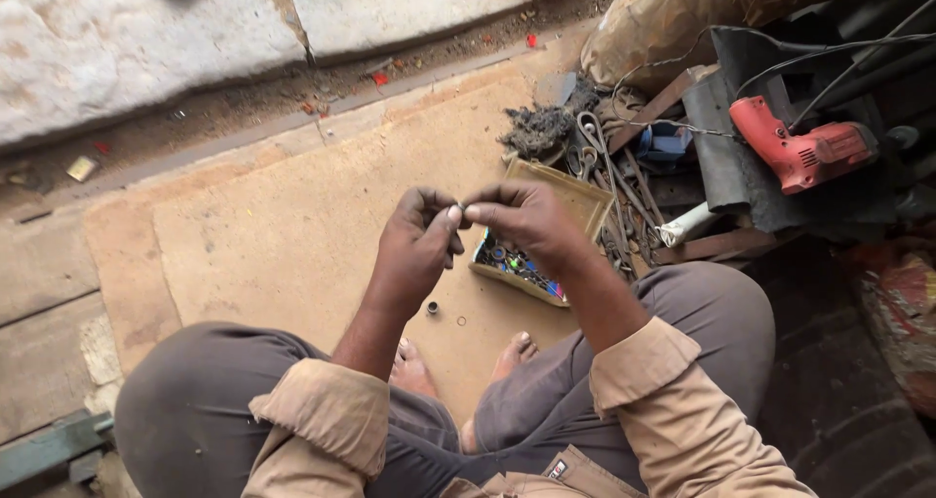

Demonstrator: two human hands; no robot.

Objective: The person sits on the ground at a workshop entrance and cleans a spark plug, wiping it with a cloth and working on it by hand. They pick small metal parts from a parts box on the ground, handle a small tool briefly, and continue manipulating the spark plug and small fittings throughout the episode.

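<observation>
I sit cross-legged on a brown board (292, 225). My left hand (417, 244) and my right hand (522, 220) meet in front of me, fingertips pinched together on one tiny pale part (459, 208). Just beyond my right hand lies a shallow yellowish tray (575, 200) holding several small coloured parts (517, 264). Two small rings, one dark (432, 308) and one thin (461, 319), lie on the board below my hands.
A red power drill (799, 147) rests on dark sheets at the right with cables over it. Scissors and metal tools (600, 157) and a clump of grey fluff (536, 127) lie beside the tray. A stone slab (146, 39) runs along the back.
</observation>
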